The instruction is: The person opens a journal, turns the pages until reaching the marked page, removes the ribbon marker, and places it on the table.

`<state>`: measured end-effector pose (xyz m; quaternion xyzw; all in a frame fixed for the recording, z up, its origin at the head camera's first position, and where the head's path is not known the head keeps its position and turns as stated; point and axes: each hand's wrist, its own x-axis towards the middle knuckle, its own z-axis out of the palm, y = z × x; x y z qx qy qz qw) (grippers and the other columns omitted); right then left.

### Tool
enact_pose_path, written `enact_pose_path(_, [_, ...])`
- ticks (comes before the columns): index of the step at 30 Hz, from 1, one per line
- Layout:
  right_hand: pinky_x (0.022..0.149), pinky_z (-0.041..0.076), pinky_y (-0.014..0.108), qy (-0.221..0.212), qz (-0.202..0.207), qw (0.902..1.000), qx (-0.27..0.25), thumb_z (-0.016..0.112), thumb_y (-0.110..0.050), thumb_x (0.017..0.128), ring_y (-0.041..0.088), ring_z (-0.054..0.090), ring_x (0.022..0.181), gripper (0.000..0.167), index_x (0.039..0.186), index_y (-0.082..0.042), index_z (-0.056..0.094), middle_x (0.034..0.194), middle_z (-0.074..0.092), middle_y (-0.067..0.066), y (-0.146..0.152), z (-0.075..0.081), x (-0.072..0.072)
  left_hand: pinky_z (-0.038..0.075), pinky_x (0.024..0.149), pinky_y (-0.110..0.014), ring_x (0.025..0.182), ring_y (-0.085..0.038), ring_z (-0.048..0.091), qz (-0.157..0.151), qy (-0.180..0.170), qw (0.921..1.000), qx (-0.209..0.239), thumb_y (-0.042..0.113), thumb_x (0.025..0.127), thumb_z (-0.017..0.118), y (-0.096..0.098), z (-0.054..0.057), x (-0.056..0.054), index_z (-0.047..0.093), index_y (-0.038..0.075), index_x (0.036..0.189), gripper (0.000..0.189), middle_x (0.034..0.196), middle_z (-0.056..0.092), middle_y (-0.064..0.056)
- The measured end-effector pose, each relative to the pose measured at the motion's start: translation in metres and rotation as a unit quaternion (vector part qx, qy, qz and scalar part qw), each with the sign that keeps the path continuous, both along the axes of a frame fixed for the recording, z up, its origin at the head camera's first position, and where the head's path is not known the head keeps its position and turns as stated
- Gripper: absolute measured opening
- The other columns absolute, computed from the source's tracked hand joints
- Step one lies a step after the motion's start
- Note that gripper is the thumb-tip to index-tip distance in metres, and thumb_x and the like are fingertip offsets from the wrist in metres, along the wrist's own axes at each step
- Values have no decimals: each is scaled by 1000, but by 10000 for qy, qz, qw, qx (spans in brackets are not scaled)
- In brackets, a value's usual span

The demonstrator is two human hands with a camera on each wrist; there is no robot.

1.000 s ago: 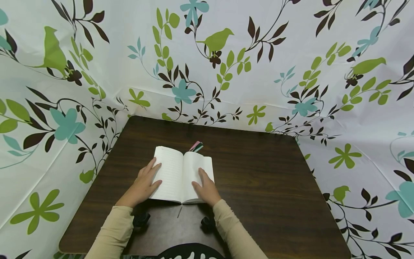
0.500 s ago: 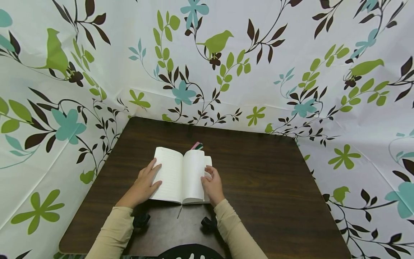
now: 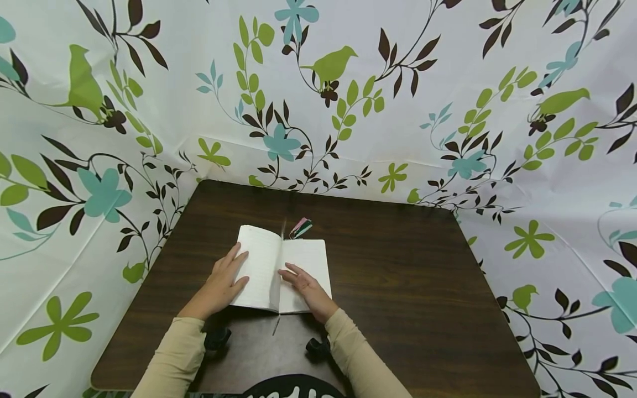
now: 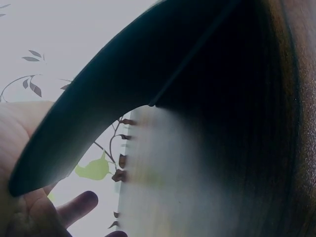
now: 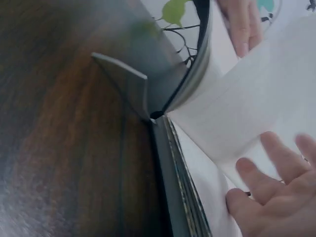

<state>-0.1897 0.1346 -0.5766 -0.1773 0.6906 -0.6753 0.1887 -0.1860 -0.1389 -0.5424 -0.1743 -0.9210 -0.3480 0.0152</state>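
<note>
On one table (image 3: 408, 287), two hands (image 3: 218, 284) (image 3: 308, 288) touch one open notebook (image 3: 261, 254).

Pages (image 3: 261, 266) are matt paper; the table (image 3: 398, 282), seemingly wood.

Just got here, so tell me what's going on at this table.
A person has a notebook open on the table. The left hand holds its left side; the right hand, loosely open, is close to a lifted page in the middle. Some pink and green items lie just beyond the notebook.

Open white-paged notebook (image 3: 264, 260) on table (image 3: 398, 276), leaf (image 5: 247, 91) raised
</note>
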Motion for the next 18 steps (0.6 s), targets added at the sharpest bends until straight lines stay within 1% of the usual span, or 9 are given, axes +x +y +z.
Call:
enact_pose_path(2, [120, 23, 50, 196, 213, 9987, 428, 28, -34, 112, 31, 34, 148, 53, 157, -7, 37, 156, 45, 13, -3, 0, 1, 31, 102, -76, 141, -55, 23, -10, 56, 10000, 20, 7, 101, 57, 0, 1, 0, 38, -4, 152, 56, 166, 14, -24])
enact_pose_path(4, [120, 24, 48, 297, 354, 9960, 765, 31, -28, 113, 26, 33, 149, 48, 156, -11, 41, 158, 43, 7, -5, 0, 3, 30, 103, -75, 140, -56, 23, -27, 101, 9999, 46, 2, 101, 54, -1, 1, 0, 37, -6, 152, 54, 165, 15, -24])
enact_pose_path(7, [120, 27, 42, 286, 523, 9939, 925, 37, -23, 112, 24, 29, 151, 46, 156, -12, 41, 161, 38, 5, -8, 0, 6, 28, 105, -74, 141, -55, 22, -79, 126, 9999, 79, -5, 100, 50, -1, 0, 0, 32, -9, 153, 56, 165, 16, -25])
enact_pose_path(9, [120, 27, 38, 366, 575, 9926, 1010, 41, -22, 111, 24, 28, 151, 46, 156, -11, 40, 162, 37, 5, -10, -1, 7, 25, 108, -71, 143, -54, 20, -111, 182, 9997, 142, -8, 98, 48, -1, -1, -1, 28, -10, 154, 59, 164, 16, -26])
enact_pose_path(11, [119, 27, 36, 495, 612, 9904, 1137, 44, -21, 110, 23, 28, 151, 47, 156, -10, 41, 162, 36, 3, -11, -2, 8, 22, 111, -68, 145, -51, 20, -136, 266, 9993, 205, -11, 97, 48, -1, -2, -2, 25, -10, 155, 63, 164, 18, -28])
enact_pose_path(13, [119, 27, 34, 627, 623, 9875, 1303, 46, -21, 110, 21, 28, 151, 46, 155, -11, 42, 162, 36, 0, -12, -3, 8, 19, 113, -65, 147, -49, 20, -121, 309, 9991, 251, -11, 98, 45, 0, -2, -4, 23, -7, 157, 63, 163, 19, -28])
enact_pose_path(15, [120, 26, 34, 736, 655, 9845, 1453, 48, -21, 109, 19, 28, 151, 46, 154, -11, 43, 163, 35, -2, -13, -4, 8, 22, 112, -67, 145, -50, 23, -70, 314, 9992, 236, -10, 99, 44, 0, -2, -4, 28, -3, 157, 60, 163, 20, -28])
enact_pose_path(18, [120, 26, 35, 795, 683, 9819, 1578, 49, -21, 108, 17, 28, 151, 47, 154, -12, 44, 163, 35, -4, -13, -5, 8, 29, 107, -71, 142, -53, 26, 11, 216, 9997, 101, -6, 102, 42, -1, 0, -3, 45, 3, 151, 50, 163, 21, -26])
